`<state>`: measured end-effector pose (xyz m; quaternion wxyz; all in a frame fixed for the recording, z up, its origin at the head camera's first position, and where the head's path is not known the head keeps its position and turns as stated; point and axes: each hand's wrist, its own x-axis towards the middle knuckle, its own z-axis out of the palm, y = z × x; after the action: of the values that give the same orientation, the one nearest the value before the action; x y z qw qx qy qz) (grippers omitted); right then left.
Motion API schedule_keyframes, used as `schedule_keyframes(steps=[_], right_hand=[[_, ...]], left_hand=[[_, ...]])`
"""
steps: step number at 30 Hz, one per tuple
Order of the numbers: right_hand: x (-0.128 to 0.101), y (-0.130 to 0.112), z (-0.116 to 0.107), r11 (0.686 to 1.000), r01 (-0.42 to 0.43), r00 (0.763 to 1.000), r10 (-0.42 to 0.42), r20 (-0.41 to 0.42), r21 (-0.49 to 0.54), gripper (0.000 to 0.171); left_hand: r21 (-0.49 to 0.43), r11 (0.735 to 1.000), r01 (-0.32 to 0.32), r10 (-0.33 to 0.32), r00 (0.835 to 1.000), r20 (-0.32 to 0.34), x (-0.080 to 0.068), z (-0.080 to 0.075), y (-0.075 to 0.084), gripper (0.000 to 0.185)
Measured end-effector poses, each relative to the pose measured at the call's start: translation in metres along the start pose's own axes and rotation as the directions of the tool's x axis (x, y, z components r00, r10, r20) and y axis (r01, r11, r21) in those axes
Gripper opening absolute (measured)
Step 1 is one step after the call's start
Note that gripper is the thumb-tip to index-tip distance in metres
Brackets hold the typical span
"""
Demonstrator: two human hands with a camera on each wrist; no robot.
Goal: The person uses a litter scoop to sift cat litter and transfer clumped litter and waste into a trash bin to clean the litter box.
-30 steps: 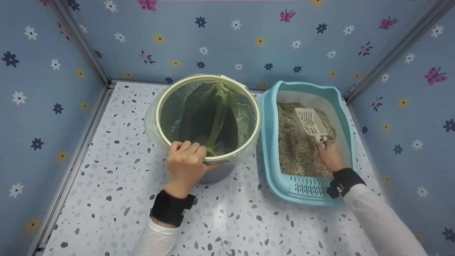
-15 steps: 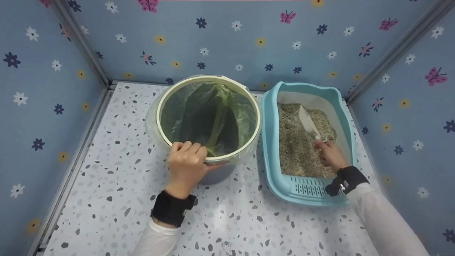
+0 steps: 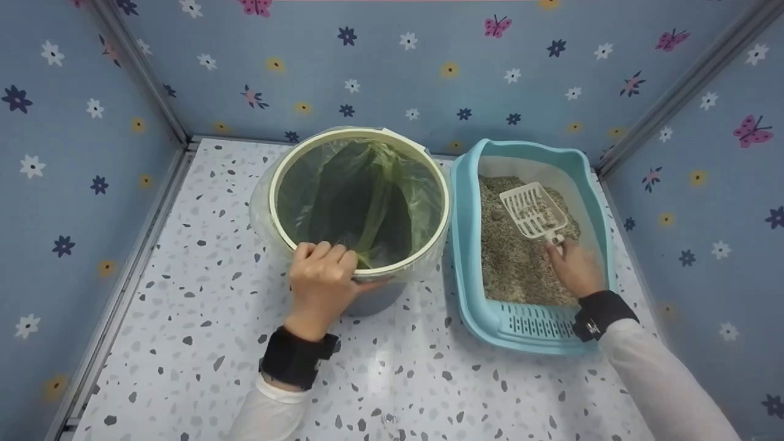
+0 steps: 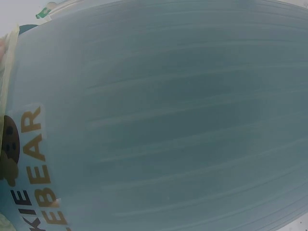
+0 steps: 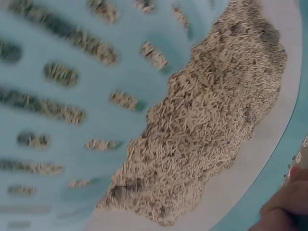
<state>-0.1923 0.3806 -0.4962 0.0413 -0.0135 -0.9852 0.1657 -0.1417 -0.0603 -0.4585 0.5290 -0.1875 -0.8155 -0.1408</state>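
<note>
Head view: your right hand grips the white scoop over the litter in the blue tray — turned edge-on half a second ago, it now lies flat again, sifting on. Your left hand keeps holding the bin rim.

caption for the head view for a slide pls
Left hand grips the bag-lined bin rim; right hand holds a white slotted scoop over the litter tray.
</note>
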Motion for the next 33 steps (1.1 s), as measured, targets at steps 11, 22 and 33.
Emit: schedule_keyframes(steps=[11, 22, 33], right_hand=[[-0.003, 0.003, -0.003, 0.984, 0.068, 0.993, -0.082, -0.082, -0.167, 0.048], [-0.006, 0.005, -0.015, 0.998, 0.013, 1.0, -0.012, 0.022, -0.067, 0.049], [-0.004, 0.001, -0.028, 0.991, -0.082, 0.985, 0.064, 0.159, 0.106, 0.051]], left_hand=[[0.005, 1.0, 0.001, -0.001, 1.0, 0.015, -0.001, 0.001, -0.001, 0.072], [0.012, 1.0, -0.001, 0.001, 1.0, 0.011, 0.0, 0.0, 0.0, 0.073], [0.026, 1.0, -0.005, 0.004, 1.0, 0.026, 0.0, -0.001, 0.0, 0.073]])
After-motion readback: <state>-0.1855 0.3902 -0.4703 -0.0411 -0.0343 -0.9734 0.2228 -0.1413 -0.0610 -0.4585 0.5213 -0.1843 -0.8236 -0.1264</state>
